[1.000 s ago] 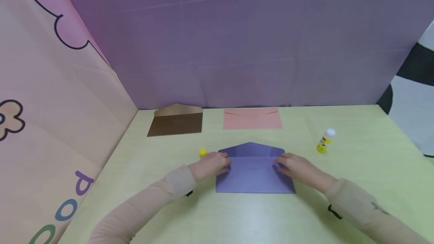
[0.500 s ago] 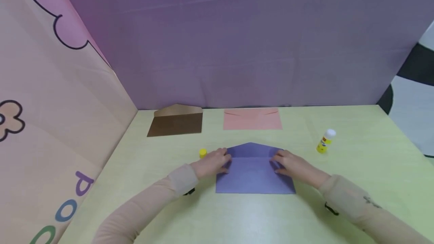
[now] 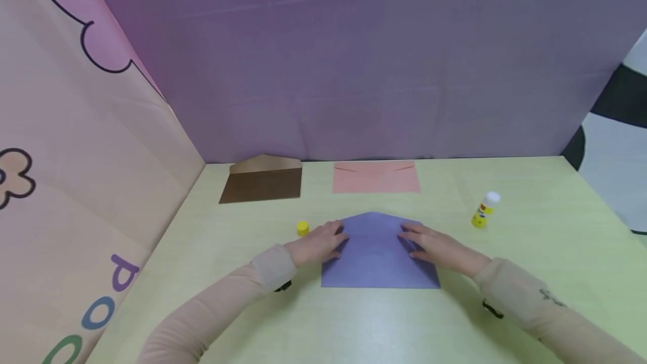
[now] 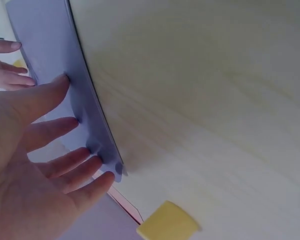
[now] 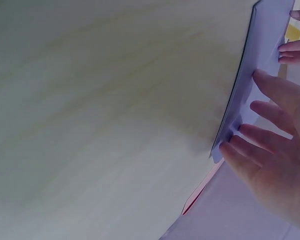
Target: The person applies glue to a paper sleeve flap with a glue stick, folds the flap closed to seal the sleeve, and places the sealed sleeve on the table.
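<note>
A purple envelope (image 3: 376, 265) lies on the table in front of me, its pointed flap edge facing away. My left hand (image 3: 315, 245) rests on the envelope's left side. In the left wrist view its fingers (image 4: 57, 132) are spread, fingertips and thumb touching the purple paper. Across from it, my right hand (image 3: 442, 249) touches the right side in the same way. The right wrist view shows its loosely extended fingers (image 5: 262, 140) against the paper. Neither hand is curled round anything. Parts of the envelope's side edges are hidden under the hands.
Just beyond my left hand is a small yellow object (image 3: 303, 228), partly hidden in the head view. A glue stick (image 3: 485, 210) with a white cap stands to the right. Behind lie a brown envelope (image 3: 263, 185), flap raised, and a pink envelope (image 3: 376, 180) near the purple backdrop.
Both hands have shifted slightly inward over the purple envelope, and the right hand's fingers have spread. The envelope's flap looks lighter now, and its crease line is fainter.
</note>
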Action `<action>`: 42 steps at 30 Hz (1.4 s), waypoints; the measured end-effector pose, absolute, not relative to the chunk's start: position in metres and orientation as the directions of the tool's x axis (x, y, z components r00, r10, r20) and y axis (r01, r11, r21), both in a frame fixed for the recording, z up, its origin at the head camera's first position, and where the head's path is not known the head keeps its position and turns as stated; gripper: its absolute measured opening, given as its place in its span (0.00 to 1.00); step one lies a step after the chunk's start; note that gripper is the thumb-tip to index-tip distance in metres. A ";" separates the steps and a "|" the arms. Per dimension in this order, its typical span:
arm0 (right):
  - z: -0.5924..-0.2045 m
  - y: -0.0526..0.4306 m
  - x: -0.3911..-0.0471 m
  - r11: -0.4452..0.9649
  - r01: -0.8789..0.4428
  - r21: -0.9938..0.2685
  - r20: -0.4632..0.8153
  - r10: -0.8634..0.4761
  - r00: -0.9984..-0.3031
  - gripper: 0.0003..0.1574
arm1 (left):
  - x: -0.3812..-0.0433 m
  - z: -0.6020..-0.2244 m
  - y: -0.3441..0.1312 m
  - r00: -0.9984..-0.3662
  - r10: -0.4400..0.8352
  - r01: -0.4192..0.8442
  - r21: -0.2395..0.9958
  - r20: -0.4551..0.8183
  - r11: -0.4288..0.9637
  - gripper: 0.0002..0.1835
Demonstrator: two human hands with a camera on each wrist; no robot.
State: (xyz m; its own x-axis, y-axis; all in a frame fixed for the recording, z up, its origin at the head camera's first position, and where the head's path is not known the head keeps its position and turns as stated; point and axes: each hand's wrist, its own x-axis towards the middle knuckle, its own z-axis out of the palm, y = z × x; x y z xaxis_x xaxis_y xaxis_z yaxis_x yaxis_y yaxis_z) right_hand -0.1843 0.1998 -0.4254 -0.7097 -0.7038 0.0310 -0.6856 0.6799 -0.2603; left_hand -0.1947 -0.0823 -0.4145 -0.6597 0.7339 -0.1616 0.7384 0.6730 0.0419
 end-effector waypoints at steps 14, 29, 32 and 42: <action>-0.427 0.202 -0.192 0.671 -0.586 -0.455 -0.137 -0.702 -0.698 0.32 | -0.194 -0.418 -0.085 -0.645 0.725 0.726 0.102 -0.241 0.680 0.27; -0.424 0.211 -0.180 0.713 -0.528 -0.462 -0.037 -0.610 -0.791 0.27 | -0.194 -0.419 -0.083 -0.642 0.636 0.654 0.129 -0.428 0.746 0.44; -0.421 0.221 -0.173 0.700 -0.506 -0.504 0.080 -0.545 -0.834 0.21 | -0.193 -0.419 -0.082 -0.649 0.629 0.644 0.133 -0.428 0.754 0.45; -0.416 0.264 -0.160 0.733 -0.417 -0.537 0.340 -0.264 -0.903 0.12 | -0.191 -0.418 -0.080 -0.666 0.604 0.623 0.119 -0.439 0.773 0.45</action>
